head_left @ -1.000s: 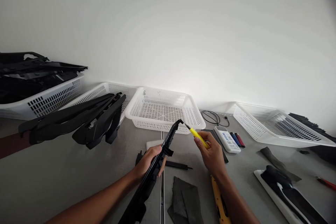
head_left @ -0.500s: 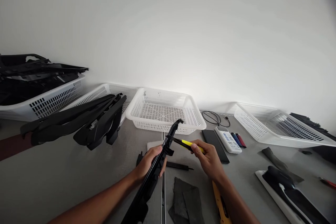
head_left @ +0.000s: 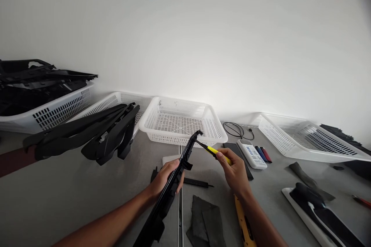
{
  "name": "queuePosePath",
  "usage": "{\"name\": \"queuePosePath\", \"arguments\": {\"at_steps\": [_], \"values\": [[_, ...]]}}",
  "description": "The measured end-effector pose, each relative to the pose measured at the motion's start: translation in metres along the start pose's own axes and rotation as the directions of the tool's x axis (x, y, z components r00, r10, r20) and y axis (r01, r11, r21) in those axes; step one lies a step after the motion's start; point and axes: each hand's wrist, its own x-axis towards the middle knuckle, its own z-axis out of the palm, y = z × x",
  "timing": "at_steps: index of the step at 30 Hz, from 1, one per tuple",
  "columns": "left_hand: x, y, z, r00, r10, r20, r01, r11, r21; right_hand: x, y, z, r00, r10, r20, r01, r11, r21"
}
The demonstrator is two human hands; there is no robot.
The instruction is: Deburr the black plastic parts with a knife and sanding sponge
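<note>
Head view showed the left hand gripping a long black plastic trim strip above the grey surface, the right hand pinching a yellow-handled knife at its tip, best worked with short, light strokes away from the fingers.

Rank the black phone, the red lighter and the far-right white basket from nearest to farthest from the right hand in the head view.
From the right hand:
1. Black phone, just beside and behind it.
2. Red lighter, further right.
3. Far-right white basket, against the wall, farthest right.
</note>
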Motion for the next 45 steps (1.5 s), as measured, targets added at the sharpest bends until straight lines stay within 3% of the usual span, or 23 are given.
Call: {"name": "queuePosePath", "arguments": {"at_steps": [10,16,21,27,30,35,40,45], "values": [[0.000,-0.001,0.000,1.000,-0.007,-0.011,0.007,1.000,-0.013,0.004,0.007,-0.002,0.999,0.029,-0.044,-0.028,0.999,0.028],[-0.001,0.001,0.000,1.000,-0.014,-0.016,0.014,1.000,-0.018,0.003,0.007,0.003,0.988,-0.036,0.148,0.024,0.997,0.076],[-0.001,0.000,-0.001,0.999,-0.030,-0.023,0.029,0.999,-0.025,-0.001,-0.011,0.001,0.932,-0.084,0.354,0.029,0.987,0.157],[-0.001,-0.001,-0.001,0.999,-0.031,-0.033,0.030,1.000,-0.005,-0.004,-0.014,-0.001,0.884,0.005,0.467,-0.122,0.968,0.221],[-0.001,-0.001,-0.002,0.999,-0.038,-0.020,0.037,0.999,-0.023,-0.001,-0.009,-0.001,0.911,0.051,0.409,-0.137,0.973,0.184],[-0.003,-0.003,-0.005,0.999,-0.046,0.022,0.047,0.999,-0.017,0.004,-0.003,0.000,0.981,0.040,0.189,-0.065,0.990,0.124],[-0.005,0.000,-0.004,0.999,-0.025,0.025,0.026,1.000,-0.018,0.003,-0.001,0.003,0.994,-0.016,0.108,0.009,0.998,0.063],[-0.003,-0.002,-0.004,0.998,-0.060,0.015,0.061,0.994,-0.090,0.001,0.004,0.006,0.998,0.016,0.055,-0.018,0.999,0.050]]}}
